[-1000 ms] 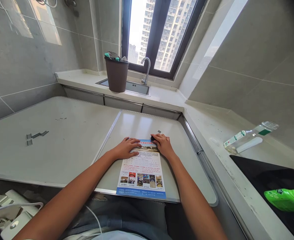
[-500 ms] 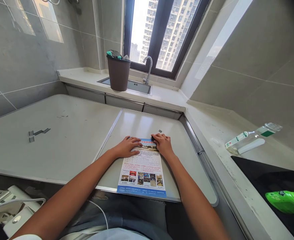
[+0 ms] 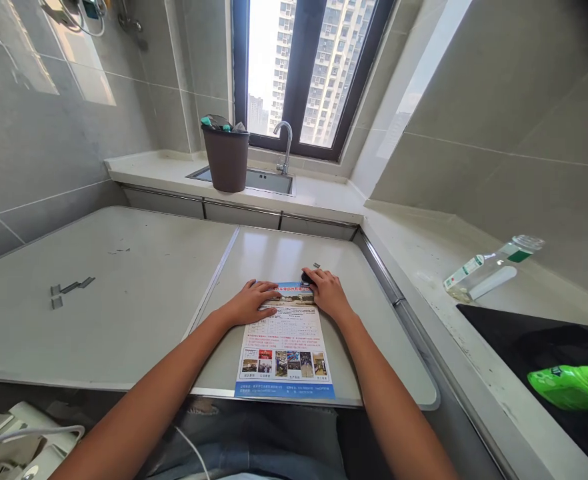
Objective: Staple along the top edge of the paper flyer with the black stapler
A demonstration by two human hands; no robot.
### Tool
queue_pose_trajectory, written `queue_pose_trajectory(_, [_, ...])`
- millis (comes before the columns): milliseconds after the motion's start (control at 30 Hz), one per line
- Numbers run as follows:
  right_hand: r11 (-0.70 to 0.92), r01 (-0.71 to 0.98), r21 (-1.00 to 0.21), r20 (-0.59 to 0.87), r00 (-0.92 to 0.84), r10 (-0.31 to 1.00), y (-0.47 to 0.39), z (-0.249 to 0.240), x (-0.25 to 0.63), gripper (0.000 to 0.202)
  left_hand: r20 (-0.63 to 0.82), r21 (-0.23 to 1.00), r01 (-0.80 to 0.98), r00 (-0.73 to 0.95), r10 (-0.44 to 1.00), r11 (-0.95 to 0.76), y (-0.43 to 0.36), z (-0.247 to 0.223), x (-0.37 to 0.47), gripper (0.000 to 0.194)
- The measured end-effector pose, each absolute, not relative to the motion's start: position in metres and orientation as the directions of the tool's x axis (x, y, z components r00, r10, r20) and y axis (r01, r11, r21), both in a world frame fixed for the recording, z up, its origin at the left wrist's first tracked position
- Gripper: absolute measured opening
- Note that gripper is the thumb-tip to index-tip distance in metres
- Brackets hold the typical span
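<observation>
A printed flyer (image 3: 281, 333) with blue bands and a row of photos lies on the folding table, its lower edge near the table's front. My left hand (image 3: 251, 303) rests on its upper left part, fingers spread and flat. At the top right corner, my right hand (image 3: 330, 293) is closed around a small black stapler (image 3: 305, 277), mostly covered by the fingers. Just beyond that hand lies a short strip of staples (image 3: 317, 265). More grey staple strips (image 3: 70, 287) are scattered on the left half of the table.
The white table (image 3: 139, 320) has a seam across it. Behind it, a brown bin (image 3: 227, 160) stands at the sink (image 3: 269, 181) with a tap (image 3: 285, 147). On the right counter are a clear bottle (image 3: 494, 270), a black panel (image 3: 504, 327) and a green bottle (image 3: 571, 387).
The camera view has shifted slightly, so the scene sits a little lower and further left. Both hands stay at the flyer, and the stapler remains at its top right corner.
</observation>
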State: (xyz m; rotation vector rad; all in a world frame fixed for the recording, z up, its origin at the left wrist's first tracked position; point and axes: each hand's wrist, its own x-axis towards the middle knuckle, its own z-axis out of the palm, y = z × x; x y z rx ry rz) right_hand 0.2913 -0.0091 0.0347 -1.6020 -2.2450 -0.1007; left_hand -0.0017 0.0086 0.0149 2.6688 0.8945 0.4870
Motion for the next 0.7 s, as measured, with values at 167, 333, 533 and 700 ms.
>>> queue_pose_trajectory(167, [0.171, 0.962, -0.214, 0.369, -0.083, 0.926, -0.006, 0.033, 0.308, 0.063, 0.209, 0.365, 0.542, 0.744, 0.634, -0.756, 0.010, 0.015, -0.003, 0.046])
queue_pose_trajectory(333, [0.057, 0.924, -0.378, 0.505, 0.154, 0.849, -0.006, 0.039, 0.311, 0.049, 0.205, 0.355, 0.571, 0.725, 0.658, -0.740, 0.012, 0.012, -0.002, 0.045])
queue_pose_trajectory(533, [0.238, 0.756, -0.610, 0.403, 0.038, 0.914, -0.030, 0.056, 0.252, 0.040, 0.328, 0.449, 0.647, 0.523, 0.787, -0.617, 0.017, 0.010, -0.003, 0.036])
queue_pose_trajectory(700, [0.239, 0.720, -0.651, 0.276, -0.068, 0.959, -0.062, 0.049, 0.198, 0.040, 0.376, 0.597, 0.671, 0.251, 0.892, -0.440, 0.022, 0.014, -0.008, 0.033])
